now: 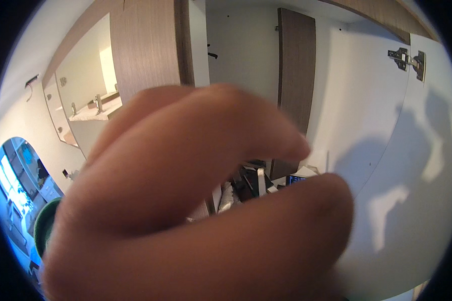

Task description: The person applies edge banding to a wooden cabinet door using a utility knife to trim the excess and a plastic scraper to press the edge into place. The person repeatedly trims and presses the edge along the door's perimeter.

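Well, the left hand (145,185) looms blurred before everything, finger and thumb curled, their tips apart; the right hand is out of view, so I cannot tell its state. Clutter (261,180) shows beyond the gap, with a small screen (296,179) near the bottom edge of a brown panel (296,65). A hinge (412,61) sits near the top edge of a white door (427,231), which bears a shadow.

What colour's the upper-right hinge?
The hinge is silvery grey with darker parts; head view shows it best.
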### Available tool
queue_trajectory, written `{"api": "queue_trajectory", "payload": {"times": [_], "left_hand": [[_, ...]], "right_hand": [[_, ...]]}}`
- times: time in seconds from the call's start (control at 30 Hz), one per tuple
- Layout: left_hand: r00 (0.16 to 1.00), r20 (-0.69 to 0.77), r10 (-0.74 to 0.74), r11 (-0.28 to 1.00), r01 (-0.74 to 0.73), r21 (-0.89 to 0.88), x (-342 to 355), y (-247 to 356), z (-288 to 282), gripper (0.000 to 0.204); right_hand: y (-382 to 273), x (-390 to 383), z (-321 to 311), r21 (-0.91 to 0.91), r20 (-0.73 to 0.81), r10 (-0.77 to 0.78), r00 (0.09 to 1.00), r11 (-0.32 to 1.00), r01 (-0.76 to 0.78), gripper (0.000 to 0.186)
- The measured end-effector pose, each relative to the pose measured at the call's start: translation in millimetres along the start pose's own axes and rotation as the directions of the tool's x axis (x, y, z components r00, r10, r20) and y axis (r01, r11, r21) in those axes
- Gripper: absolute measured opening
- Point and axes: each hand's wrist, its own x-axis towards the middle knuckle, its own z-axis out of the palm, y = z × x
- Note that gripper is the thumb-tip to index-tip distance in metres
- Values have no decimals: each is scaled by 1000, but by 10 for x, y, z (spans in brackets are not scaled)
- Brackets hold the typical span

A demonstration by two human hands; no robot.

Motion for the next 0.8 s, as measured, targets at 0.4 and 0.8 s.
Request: {"api": "queue_trajectory", "payload": {"times": [0.4, 0.8], "left_hand": [[656, -622, -429, 876, 470, -109, -782, -933, -80, 55], [417, -909, -28, 652, 696, 299, -907, -2853, -1, 45]], "right_hand": [[-1413, 375, 278, -347, 53, -472, 880, 818, 459, 64], [-3432, 1953, 1284, -538, 142, -769, 624, 469, 700, 52]]}}
